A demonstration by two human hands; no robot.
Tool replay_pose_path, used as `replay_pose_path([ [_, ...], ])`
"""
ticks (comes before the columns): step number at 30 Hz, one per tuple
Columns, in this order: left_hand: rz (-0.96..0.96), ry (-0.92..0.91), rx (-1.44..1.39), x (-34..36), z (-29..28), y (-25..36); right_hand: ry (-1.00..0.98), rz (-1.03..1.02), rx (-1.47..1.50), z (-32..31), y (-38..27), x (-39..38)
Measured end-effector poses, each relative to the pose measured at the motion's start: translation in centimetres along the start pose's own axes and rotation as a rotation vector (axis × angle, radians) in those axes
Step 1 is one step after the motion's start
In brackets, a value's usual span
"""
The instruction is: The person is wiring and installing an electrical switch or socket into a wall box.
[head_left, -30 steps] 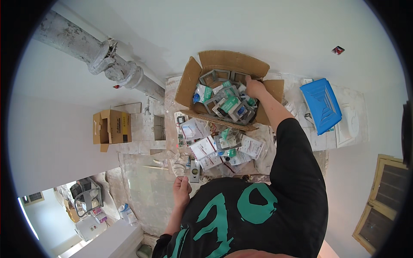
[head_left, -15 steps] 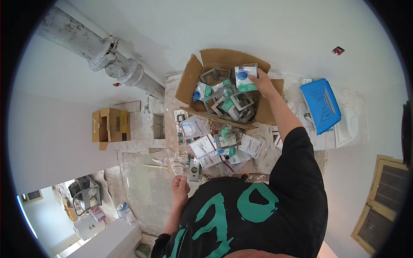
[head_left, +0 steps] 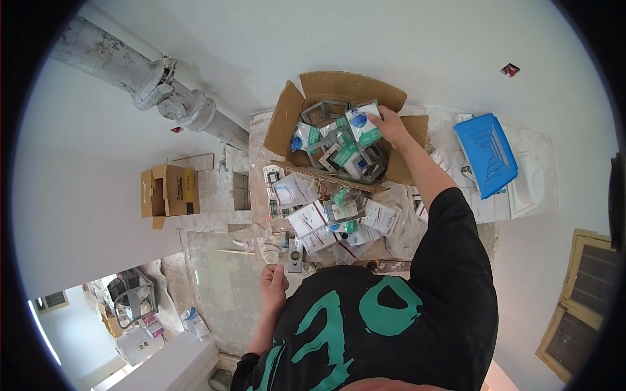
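My right hand (head_left: 390, 125) reaches over the open cardboard box (head_left: 345, 83) and grips the right edge of a flat packet (head_left: 365, 125). The packet is white and green with a blue round patch, and it tilts over the box's contents. Under it lie several grey rectangular frames (head_left: 321, 109) and similar plastic packets (head_left: 305, 137). Down by my waist, my left hand (head_left: 274, 281) is closed with its fingers curled in. Whether anything is inside it is hidden. Nearest to that hand are a grey metal plate with a round hole (head_left: 295, 256) and a whitish cloth or glove (head_left: 268, 244).
White boxed packages (head_left: 308, 221) and clear bags (head_left: 295, 190) pile up before the box. A blue plastic basket (head_left: 488, 155) stands at the right, near the wall. Further left are a smaller carton (head_left: 175, 190) and a thick grey pipe (head_left: 117, 58) along the wall.
My right hand has moved slightly left and down with the packet, which is now tilted. My left hand stays almost where it was.
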State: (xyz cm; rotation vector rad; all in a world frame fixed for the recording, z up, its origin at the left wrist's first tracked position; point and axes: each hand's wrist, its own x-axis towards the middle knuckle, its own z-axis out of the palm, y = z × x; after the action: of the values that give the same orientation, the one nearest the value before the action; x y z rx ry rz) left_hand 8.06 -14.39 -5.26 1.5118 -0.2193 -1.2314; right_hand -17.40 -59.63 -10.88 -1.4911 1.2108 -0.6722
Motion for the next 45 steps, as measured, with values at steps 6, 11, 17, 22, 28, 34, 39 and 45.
replay_pose_path([
  [6,0.039,0.006,0.066,0.0,0.2,0.4,-0.087,0.038,0.396,1.8,-3.0,-2.1],
  [11,0.132,-0.003,0.226,1.0,3.1,3.2,-0.269,0.041,0.75,6.1,-9.2,-9.3],
  [17,0.183,-0.175,0.271,1.8,8.0,8.2,-0.543,-0.104,0.735,11.2,-11.4,-17.5],
  [22,0.391,-0.176,0.454,1.1,8.2,8.5,-0.496,0.2,0.979,13.2,-11.1,-20.6],
  [28,0.441,-0.23,0.626,0.5,6.4,7.5,-0.504,0.223,1.027,14.3,-8.8,-21.7],
  [34,0.454,-0.217,0.521,-0.2,6.8,8.2,-0.438,0.353,1.117,14.9,-9.9,-22.5],
  [39,0.425,-0.202,0.504,-0.4,5.8,7.4,-0.473,0.275,1.031,15.8,-7.8,-22.5],
  [45,0.434,-0.191,0.418,-1.2,4.5,7.1,-0.464,0.3,0.937,17.3,-7.5,-23.8],
])
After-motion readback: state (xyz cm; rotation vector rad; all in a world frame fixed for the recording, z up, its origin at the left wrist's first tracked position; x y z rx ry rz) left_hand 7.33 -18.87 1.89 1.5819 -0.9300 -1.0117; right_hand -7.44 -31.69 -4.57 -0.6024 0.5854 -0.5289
